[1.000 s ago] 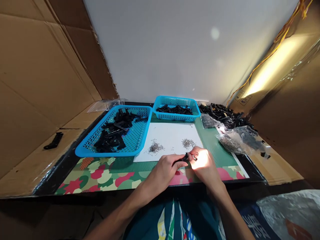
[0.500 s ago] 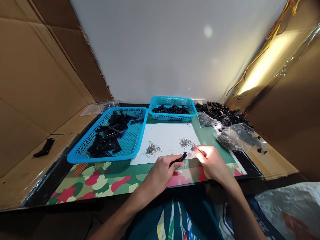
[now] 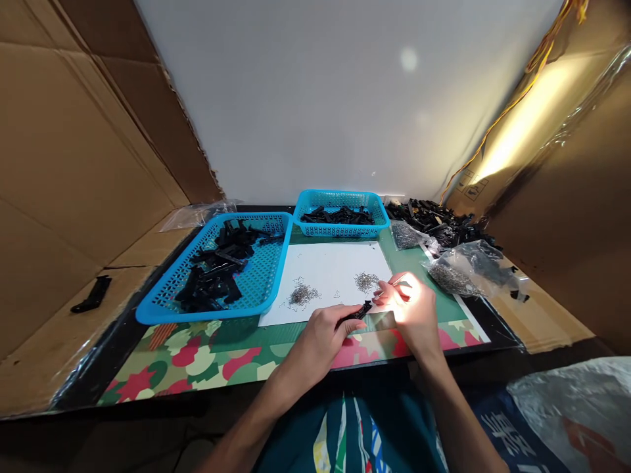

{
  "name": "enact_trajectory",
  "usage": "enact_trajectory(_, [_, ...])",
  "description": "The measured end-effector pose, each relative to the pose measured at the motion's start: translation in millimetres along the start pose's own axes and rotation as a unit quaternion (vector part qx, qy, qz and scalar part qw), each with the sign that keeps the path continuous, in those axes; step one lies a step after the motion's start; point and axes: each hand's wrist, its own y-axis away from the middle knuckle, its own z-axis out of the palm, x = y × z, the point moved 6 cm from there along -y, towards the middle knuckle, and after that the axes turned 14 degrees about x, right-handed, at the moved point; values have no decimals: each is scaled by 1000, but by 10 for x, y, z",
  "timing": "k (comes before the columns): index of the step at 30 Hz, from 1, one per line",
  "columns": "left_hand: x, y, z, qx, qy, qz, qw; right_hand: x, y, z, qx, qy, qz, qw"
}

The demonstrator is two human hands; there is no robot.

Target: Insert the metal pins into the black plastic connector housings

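My left hand (image 3: 323, 334) is closed around a small black plastic part (image 3: 363, 310), whose notched end sticks out past the thumb and points right. Just right of that end, my right hand (image 3: 417, 314) pinches a thin tool (image 3: 398, 280) that looks like tweezers; bright glare blurs its shape. Whether the tool's tip touches the part or carries anything cannot be made out. A white sheet (image 3: 332, 263) lies beyond both hands. On it are a right pile of tiny metal wire pieces, like small springs (image 3: 365, 282), and a darker left pile (image 3: 302, 295).
A blue basket (image 3: 282, 269) of black parts stands left, a smaller blue basket (image 3: 340, 231) behind the sheet. Black parts (image 3: 438, 220) are heaped at back right, beside clear bags of metal pieces (image 3: 453, 276). One black part (image 3: 93, 294) lies far left on cardboard.
My right hand has turned more upright, its fingers now raised and closer to the black part's end. My left hand keeps hold of the part, nearly unmoved. The view has shifted slightly.
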Motion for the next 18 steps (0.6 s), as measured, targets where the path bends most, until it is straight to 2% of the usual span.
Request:
enact_trajectory(11, [-3, 20, 15, -8, 1, 27, 1000, -17, 40, 99, -26, 64, -84, 994])
enact_trajectory(14, [-27, 8, 10, -11, 3, 27, 1000, -1, 52, 122, -35, 64, -78, 994])
enact_trajectory(18, [-51, -14, 8, -13, 15, 16, 1000, 47, 43, 97, -16, 42, -43, 998])
